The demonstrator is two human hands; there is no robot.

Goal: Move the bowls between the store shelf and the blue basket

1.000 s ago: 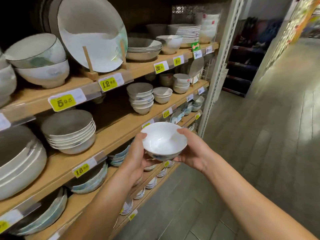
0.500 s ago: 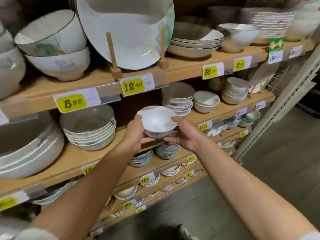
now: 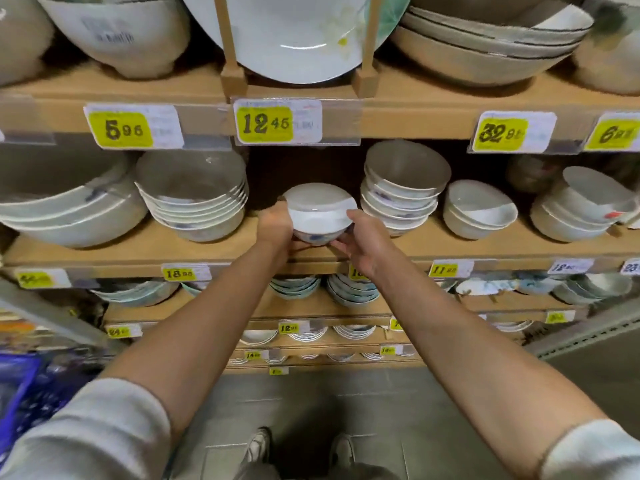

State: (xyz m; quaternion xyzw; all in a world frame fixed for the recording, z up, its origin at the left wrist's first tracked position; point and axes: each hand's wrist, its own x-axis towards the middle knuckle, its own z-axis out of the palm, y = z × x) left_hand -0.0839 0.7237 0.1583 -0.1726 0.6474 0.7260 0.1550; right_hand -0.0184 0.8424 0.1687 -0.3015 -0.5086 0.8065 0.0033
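Setting: a store aisle with wooden shelving that carries stacked crockery. Reference landmark: the yellow 12.45 price tag (image 3: 266, 123). Directly below the tag, the left hand (image 3: 277, 225) grips the left side of a small white bowl (image 3: 318, 213), and the right hand (image 3: 360, 244) cups its right side and underside. Both hands are closed round the bowl. The bowl is upright at the level of the store shelf (image 3: 450, 251); contact between its base and the board cannot be confirmed. Below and to the left of the tag stands one stack of bowls (image 3: 194, 199); below and to the right, a second stack (image 3: 401, 192). The blue basket (image 3: 17, 386) lies far below and left of the tag, and its contents are blurred. Status, as judged: transfer to the shelf is nearly complete. Remaining: set down, release, then check the basket for further bowls.
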